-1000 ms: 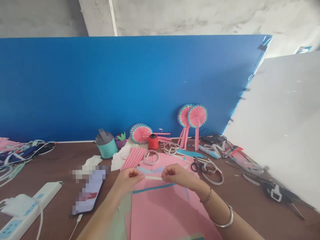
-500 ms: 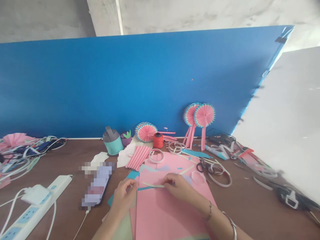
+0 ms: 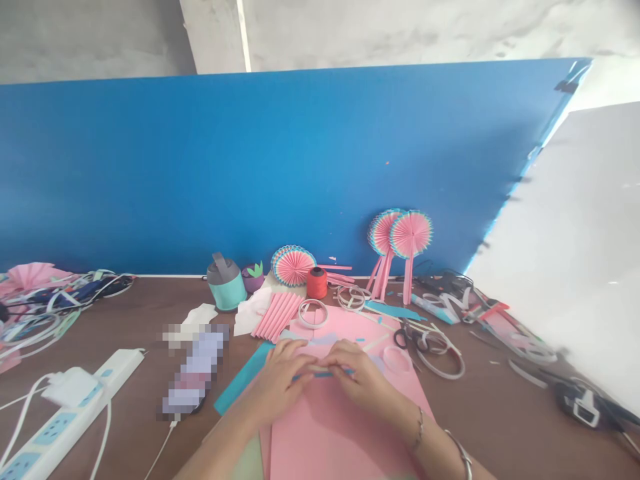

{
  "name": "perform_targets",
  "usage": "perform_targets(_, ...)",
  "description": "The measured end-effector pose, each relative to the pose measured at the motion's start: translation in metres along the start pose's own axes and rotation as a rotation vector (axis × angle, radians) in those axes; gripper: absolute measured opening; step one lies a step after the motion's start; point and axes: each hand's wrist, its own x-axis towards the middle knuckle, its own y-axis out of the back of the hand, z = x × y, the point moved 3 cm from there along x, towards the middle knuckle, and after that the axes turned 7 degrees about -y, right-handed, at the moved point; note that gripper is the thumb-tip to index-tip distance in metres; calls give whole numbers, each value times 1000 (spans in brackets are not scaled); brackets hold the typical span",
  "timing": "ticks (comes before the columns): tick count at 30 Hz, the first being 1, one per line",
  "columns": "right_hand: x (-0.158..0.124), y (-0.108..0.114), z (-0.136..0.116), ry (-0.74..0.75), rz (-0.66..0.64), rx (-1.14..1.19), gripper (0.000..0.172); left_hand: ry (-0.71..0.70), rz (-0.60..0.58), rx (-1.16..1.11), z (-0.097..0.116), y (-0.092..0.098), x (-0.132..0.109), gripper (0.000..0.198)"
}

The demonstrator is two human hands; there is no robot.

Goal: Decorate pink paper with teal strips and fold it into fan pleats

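Observation:
My left hand (image 3: 285, 377) and my right hand (image 3: 356, 373) meet over a pink sheet of paper (image 3: 345, 433). Between their fingertips runs a narrow pale strip (image 3: 319, 368), with its right end pinched by my right hand. My left thumb and fingers close on the strip's other end, though the fingers partly cover it. Just below the strip, a blue strip (image 3: 324, 375) lies across the pink sheet. Blue paper (image 3: 243, 379) sticks out from under the stack beside my left wrist.
Behind my hands are a tape roll (image 3: 313, 313), folded pink paper (image 3: 278, 316) and a red thread spool (image 3: 317, 283). Scissors (image 3: 415, 339) lie right. Pleated rosettes (image 3: 411, 233) lean on the blue panel (image 3: 280, 167). A phone (image 3: 197, 373) and power strip (image 3: 75, 413) sit left.
My left hand has moved right and forward to the pale strip's free end and closed on it. My right hand keeps its pinch, shifted slightly.

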Motion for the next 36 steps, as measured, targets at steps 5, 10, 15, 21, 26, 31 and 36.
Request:
perform_targets(5,0,3,6,-80,76,0,20,103,5,-107,-11,10,-4,28)
perform_targets(10,1,3,8,-194,34,39,17,253,14,-276,-29,21,-15,27)
perform_targets(15,1,2,8,-232,-13,37,20,380,19,-306,-39,27,-17,22)
perform_targets(21,0,3,9,-261,-33,15,22,389,-41,-288,-41,29,-18,25)
perform_targets(26,-2,3,12,-333,-64,53,16,381,-85,-315,-41,29,-20,21)
perform_targets(31,-3,1,16,-307,-67,29,16,471,-71,-396,-46,25,-23,31)
perform_targets(36,-2,0,17,-305,-64,2,18,466,-74,-383,-46,23,-23,21)
